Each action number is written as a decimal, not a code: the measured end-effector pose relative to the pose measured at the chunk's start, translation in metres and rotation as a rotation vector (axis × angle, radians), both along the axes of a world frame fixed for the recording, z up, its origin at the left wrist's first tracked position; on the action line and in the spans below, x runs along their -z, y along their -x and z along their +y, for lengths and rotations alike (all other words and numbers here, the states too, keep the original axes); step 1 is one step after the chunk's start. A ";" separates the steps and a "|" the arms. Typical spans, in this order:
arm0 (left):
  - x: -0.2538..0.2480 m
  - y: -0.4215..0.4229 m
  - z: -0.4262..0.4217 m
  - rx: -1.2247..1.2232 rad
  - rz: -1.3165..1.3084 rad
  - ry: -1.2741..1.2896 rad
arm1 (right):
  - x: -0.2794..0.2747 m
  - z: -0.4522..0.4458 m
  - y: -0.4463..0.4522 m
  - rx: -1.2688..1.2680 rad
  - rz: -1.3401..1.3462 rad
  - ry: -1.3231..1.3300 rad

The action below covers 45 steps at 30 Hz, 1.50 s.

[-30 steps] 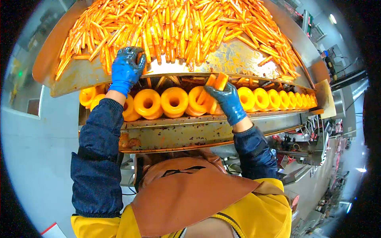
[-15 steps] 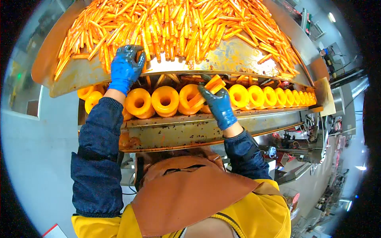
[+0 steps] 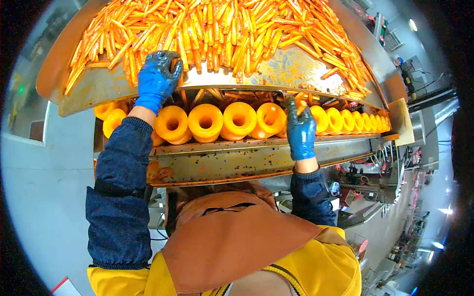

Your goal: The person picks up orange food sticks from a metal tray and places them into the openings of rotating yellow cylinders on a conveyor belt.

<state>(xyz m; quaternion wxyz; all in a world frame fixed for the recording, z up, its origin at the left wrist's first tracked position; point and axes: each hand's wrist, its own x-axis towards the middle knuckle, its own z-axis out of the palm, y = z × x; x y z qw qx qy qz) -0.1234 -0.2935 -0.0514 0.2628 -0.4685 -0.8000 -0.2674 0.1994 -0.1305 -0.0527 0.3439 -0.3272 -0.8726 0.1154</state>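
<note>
Orange sticks (image 3: 212, 34) are heaped on a metal tray (image 3: 113, 89). At the tray's front edge, my left hand (image 3: 159, 81), in a blue glove, has its fingers curled beside the sticks; what they hold, if anything, is hidden. Below the tray runs a row of orange spools (image 3: 205, 123) with hollow centres. My right hand (image 3: 301, 130), in a wet blue glove, is over the row, fingers pointing up and apart. Something orange shows between them, but no stick is clearly gripped. More sticks lie in the dark gap behind the spools.
A metal ledge (image 3: 222, 163) with dark specks runs in front of the spools. A brown apron (image 3: 232, 246) covers my front. At the row's right end stands a pale board (image 3: 402, 121). Machinery and cables (image 3: 368, 182) are at the right.
My right hand has moved right along the row, and the sticks it held at a spool are no longer seen in it. My left hand has stayed almost still at the tray edge.
</note>
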 end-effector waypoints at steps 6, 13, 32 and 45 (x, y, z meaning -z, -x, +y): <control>-0.003 -0.003 -0.001 0.033 -0.018 -0.024 | -0.007 -0.028 0.041 -0.378 -0.004 0.667; -0.008 -0.005 -0.001 0.045 -0.032 -0.025 | -0.048 0.111 0.101 -0.272 -0.213 0.032; -0.008 -0.004 0.000 0.055 -0.023 -0.022 | -0.069 0.126 0.101 -0.251 -0.280 0.140; -0.009 -0.007 0.000 0.056 -0.005 -0.002 | -0.001 0.013 0.026 -0.411 0.150 0.090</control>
